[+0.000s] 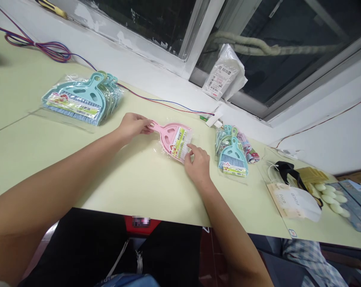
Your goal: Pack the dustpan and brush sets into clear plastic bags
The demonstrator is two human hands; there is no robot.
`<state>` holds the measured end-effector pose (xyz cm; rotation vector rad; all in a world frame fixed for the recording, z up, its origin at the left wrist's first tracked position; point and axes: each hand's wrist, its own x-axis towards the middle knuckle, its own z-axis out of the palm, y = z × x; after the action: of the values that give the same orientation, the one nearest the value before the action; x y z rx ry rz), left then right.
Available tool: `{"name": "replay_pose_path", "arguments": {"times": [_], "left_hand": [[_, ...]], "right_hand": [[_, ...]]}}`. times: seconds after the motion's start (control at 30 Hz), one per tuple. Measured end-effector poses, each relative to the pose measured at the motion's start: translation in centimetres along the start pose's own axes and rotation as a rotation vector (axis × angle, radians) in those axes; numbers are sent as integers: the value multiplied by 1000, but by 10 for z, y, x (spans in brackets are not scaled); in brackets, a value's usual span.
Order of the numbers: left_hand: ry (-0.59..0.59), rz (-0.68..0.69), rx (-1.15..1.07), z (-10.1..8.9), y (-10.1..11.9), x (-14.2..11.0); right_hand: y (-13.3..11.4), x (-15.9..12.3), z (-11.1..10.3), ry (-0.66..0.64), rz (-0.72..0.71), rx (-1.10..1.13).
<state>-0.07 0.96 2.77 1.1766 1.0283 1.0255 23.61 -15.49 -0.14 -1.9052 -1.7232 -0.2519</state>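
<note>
A pink dustpan and brush set in clear wrap lies on the pale table in front of me, its handle pointing left. My left hand is closed on the end of that handle. At the bristle side, my right hand pinches the wrapped edge between thumb and forefinger. The printed label shows between my hands. To the left, a pile of wrapped blue dustpan sets overlaps, handles toward the window. Right of my right hand sits a second pile of smaller wrapped dustpan sets, blue on top.
Red and blue wires run along the wall to a white plug. A plastic-wrapped box leans at the window. Rightward lie a paper bag, a black strap and pale green oval items. Another person's checked clothing shows below the table.
</note>
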Motion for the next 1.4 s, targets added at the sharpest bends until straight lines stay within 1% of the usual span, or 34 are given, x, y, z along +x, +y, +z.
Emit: {"name": "replay_pose_path", "arguments": {"times": [0.17, 0.3, 0.37, 0.53, 0.67, 0.87, 1.0, 1.4], "left_hand": [[1, 4, 29, 4, 1, -4], [-33, 43, 48, 8, -1, -6], [-32, 42, 50, 9, -1, -6], [-24, 21, 41, 7, -1, -4], [-33, 21, 36, 6, -1, -3], [-79, 46, 59, 8, -2, -5], [-60, 37, 69, 7, -2, -4], [-54, 22, 29, 6, 1, -6]], "right_hand": [[-5, -1, 0, 35, -18, -67], [-6, 1, -1, 28, 32, -38], [-4, 2, -2, 23, 62, -17], [0, 3, -2, 36, 104, 32], [1, 4, 0, 23, 115, 28], [5, 6, 2, 68, 109, 29], [7, 7, 1, 71, 130, 36], [14, 8, 3, 25, 151, 18]]}}
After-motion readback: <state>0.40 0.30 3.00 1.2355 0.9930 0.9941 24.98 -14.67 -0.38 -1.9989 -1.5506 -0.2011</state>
